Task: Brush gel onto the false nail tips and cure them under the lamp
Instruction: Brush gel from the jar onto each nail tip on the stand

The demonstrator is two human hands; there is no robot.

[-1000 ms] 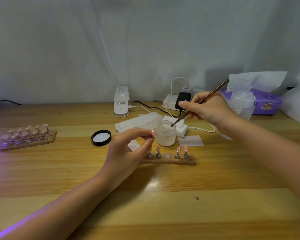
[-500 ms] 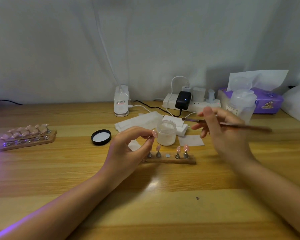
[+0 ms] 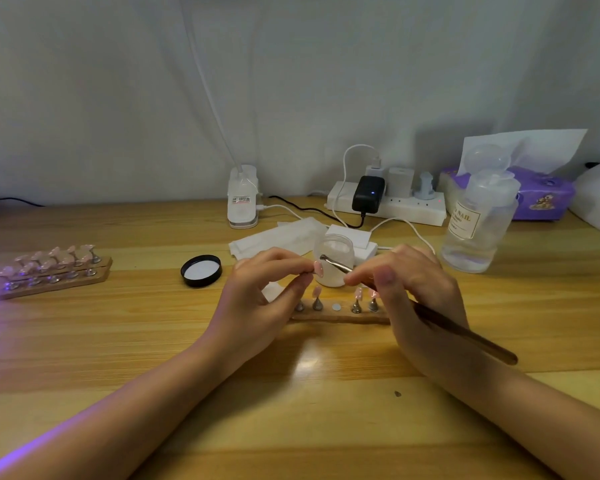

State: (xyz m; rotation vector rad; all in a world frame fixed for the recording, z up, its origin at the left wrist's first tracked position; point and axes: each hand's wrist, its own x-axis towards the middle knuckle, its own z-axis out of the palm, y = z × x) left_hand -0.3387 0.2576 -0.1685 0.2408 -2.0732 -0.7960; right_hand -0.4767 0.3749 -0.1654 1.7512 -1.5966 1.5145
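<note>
My left hand [image 3: 257, 299] pinches a pink false nail tip [image 3: 318, 268] between thumb and fingers, above the left end of a wooden holder strip [image 3: 340, 317]. That strip carries several metal stands with pink tips [image 3: 358, 294]. My right hand [image 3: 413, 292] grips a brown brush [image 3: 465, 336], and its tip [image 3: 323, 258] lies right at the held nail. Just behind the hands stands an open jar of whitish gel [image 3: 334, 259].
The jar's black lid [image 3: 201, 270] lies to the left. A second holder with several tips [image 3: 49, 268] sits at far left in purple light. Behind are white wipes [image 3: 278, 237], a power strip [image 3: 388, 204], a clear bottle [image 3: 475, 233] and a tissue box [image 3: 541, 195].
My right hand lifted the brush out of the jar, swung it round to the right, then brought its tip in to the nail held in my left hand.
</note>
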